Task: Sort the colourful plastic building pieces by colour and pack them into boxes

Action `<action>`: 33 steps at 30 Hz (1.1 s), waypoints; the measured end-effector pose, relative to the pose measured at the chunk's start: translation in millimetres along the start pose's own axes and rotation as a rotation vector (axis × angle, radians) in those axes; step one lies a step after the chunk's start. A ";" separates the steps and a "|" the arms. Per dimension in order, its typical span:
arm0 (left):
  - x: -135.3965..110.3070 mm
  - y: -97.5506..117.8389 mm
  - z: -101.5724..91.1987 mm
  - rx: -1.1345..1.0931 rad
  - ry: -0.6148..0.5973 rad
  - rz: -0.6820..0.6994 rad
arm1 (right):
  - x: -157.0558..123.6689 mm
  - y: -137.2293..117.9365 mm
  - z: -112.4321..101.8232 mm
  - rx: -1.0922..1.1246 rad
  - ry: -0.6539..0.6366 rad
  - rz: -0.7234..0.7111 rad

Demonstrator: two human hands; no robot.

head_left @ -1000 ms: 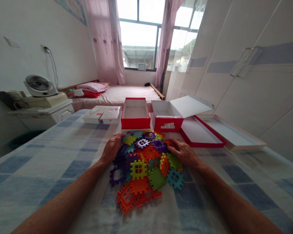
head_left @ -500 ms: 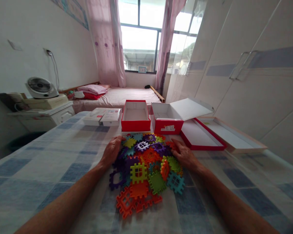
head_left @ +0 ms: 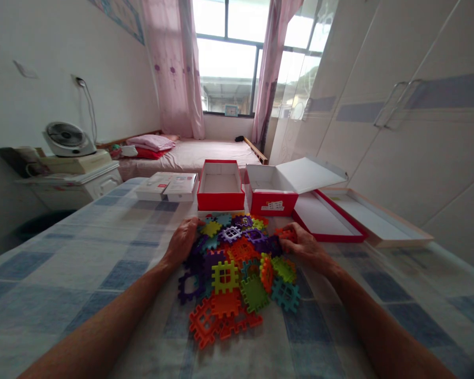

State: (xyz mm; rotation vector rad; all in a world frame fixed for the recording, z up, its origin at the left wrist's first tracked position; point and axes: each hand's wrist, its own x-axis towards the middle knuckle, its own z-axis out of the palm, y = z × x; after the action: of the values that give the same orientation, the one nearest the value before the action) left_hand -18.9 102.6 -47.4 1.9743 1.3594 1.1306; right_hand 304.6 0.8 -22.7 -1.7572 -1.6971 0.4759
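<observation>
A heap of toothed plastic building tiles point(head_left: 254, 293) in purple, green, orange, blue and white lies in front of me. My left hand point(head_left: 185, 239) rests against the heap's far left side, its fingers stretched along the edge and partly hidden. At the right side, my right hand point(head_left: 302, 243) pinches an orange building tile point(head_left: 285, 233) between thumb and fingers. A lime window tile point(head_left: 225, 276) and a teal window tile point(head_left: 285, 295) lie on the near part. Orange tiles point(head_left: 203, 322) sit closest to me.
Behind the heap stand an open red box point(head_left: 220, 202) and a second red box point(head_left: 272, 204) with its lid raised. Two shallow trays, a red one point(head_left: 329, 234) and a cream one point(head_left: 398, 243), lie to the right. White boxes point(head_left: 181, 188) sit at the back left on the checked cloth point(head_left: 114, 279).
My right hand has moved slightly right, drawing the orange tile away from the heap's edge. My left hand stays at the left side.
</observation>
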 end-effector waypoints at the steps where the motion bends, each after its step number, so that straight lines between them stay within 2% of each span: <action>1: -0.1 0.5 -0.2 -0.001 0.001 0.001 | -0.5 -0.9 -0.6 0.031 -0.020 -0.009; 3: 0.1 0.9 -0.3 0.002 0.003 -0.002 | -1.2 -2.6 -1.3 0.025 0.024 -0.047; 8: 0.5 1.4 -0.8 0.002 0.004 0.001 | -1.7 -7.8 -4.0 -0.078 0.281 -0.083; 12: -0.1 2.2 -0.7 0.000 0.000 0.011 | -1.3 -10.1 -7.6 0.059 0.346 -0.056; 15: -0.2 1.1 -0.1 -0.005 -0.002 0.007 | -3.3 -13.9 -9.6 0.301 0.179 -0.065; 18: -0.3 0.5 -0.1 -0.007 -0.007 -0.005 | -10.2 -23.2 -11.6 0.483 -0.127 -0.118; 21: -0.6 1.1 -0.3 -0.012 -0.020 -0.008 | -19.5 -35.4 -12.8 0.548 -0.387 -0.142; 23: -0.7 1.1 -0.2 -0.015 -0.020 -0.005 | -23.8 -42.1 -12.4 0.539 -0.470 -0.137; 24: -0.6 0.7 -0.1 -0.016 -0.018 -0.002 | -24.8 -44.6 -12.1 0.517 -0.471 -0.135; 26: -0.2 -0.3 0.2 -0.014 -0.012 0.005 | -24.5 -47.4 -12.1 0.463 -0.386 -0.138; 30: 0.1 -0.6 -0.5 0.005 -0.013 0.010 | -20.7 -45.4 -24.0 0.443 -0.081 -0.098; 33: -0.4 0.7 -1.5 0.020 -0.020 -0.001 | -25.0 -35.3 -46.2 0.376 -0.032 0.006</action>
State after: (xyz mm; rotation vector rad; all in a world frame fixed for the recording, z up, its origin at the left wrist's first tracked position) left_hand -19.9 101.8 -46.2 1.9930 1.3663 1.0975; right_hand 306.0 -34.1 30.1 -1.4873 -1.5072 0.7745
